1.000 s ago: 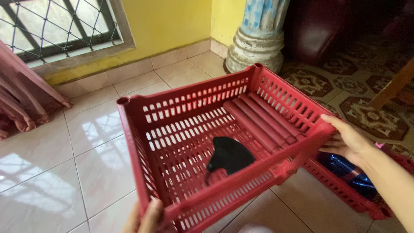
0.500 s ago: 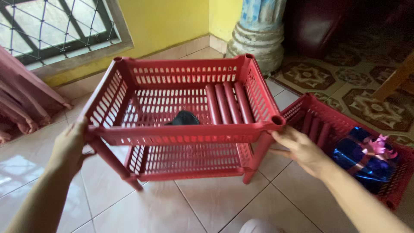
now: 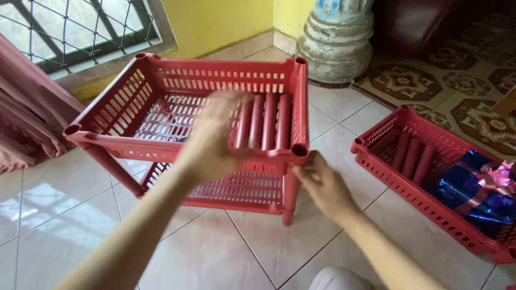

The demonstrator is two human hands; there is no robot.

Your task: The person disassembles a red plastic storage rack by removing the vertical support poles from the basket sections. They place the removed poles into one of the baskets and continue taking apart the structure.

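Tiled floor (image 3: pixel 258 252) under red slatted two-tier rack (image 3: pixel 215 107), right fingers (image 3: pixel 303 169) pinching its corner.

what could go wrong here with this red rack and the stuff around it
1. The right hand steadies only one front corner of the two-tier red rack, so the thin legs might slip on the glossy tile floor.
2. The left hand reaches over the top tray toward the loose red tubes; a bump may roll them.
3. The second red tray sits close by and may get knocked.

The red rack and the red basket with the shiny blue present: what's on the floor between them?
Only bare pale floor tiles lie between the red rack and the red basket in the head view; the right hand grips the rack's near corner.
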